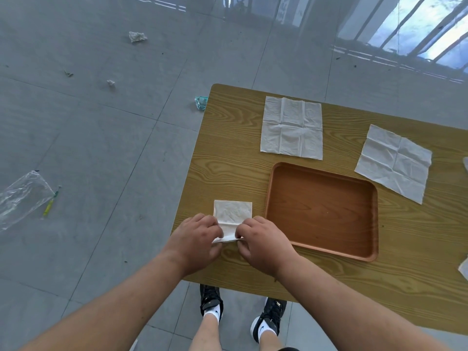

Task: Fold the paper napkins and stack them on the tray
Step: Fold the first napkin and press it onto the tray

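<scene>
A partly folded white napkin [232, 213] lies near the wooden table's left front corner. My left hand [196, 240] and my right hand [263, 243] pinch its near edge from both sides, lifting it slightly. The brown tray [372, 224] sits just right of my hands with nothing in it. Two unfolded napkins lie flat beyond the tray: one at the back [292, 127], one at the back right [395, 163].
The wooden table [417, 287] ends close to my left hand. Corners of more white paper [464, 268] show at the right frame edge. On the grey tiled floor lie crumpled tissues [137, 36], a clear plastic bag [22, 196] and a teal wrapper [201, 102].
</scene>
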A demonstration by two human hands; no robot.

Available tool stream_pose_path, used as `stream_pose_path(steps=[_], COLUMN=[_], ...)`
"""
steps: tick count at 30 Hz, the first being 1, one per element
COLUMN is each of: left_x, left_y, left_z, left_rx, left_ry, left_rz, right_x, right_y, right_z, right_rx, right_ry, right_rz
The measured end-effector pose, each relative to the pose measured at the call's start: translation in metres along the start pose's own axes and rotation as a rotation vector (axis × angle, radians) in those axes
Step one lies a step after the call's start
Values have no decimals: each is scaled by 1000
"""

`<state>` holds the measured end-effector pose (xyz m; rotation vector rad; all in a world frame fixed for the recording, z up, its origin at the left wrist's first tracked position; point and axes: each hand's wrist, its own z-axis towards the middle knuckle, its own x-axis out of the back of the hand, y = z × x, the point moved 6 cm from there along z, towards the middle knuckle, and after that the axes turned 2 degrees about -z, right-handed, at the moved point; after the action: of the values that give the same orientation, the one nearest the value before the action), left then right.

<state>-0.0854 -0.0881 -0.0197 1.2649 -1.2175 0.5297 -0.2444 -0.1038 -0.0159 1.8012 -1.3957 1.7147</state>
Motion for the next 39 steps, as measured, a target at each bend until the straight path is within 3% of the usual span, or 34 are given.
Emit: stream_pose_path(steps=[9, 19, 27, 39], left_x=[-4, -1, -3, -3], left_y=[-17, -41, -53, -63], left_z=[10, 30, 40, 46], left_rx=[175, 525, 586, 674], left_ry=[-117, -40, -35, -69], left_rz=[-143, -364, -366, -233], right_x=[16, 25, 23, 25], right_y=[7, 26, 48, 48], right_z=[15, 32, 47, 68], right_rx=[-133, -310, -424, -380], right_ry=[20, 65, 25, 12], right_rz=[129, 221, 223, 76])
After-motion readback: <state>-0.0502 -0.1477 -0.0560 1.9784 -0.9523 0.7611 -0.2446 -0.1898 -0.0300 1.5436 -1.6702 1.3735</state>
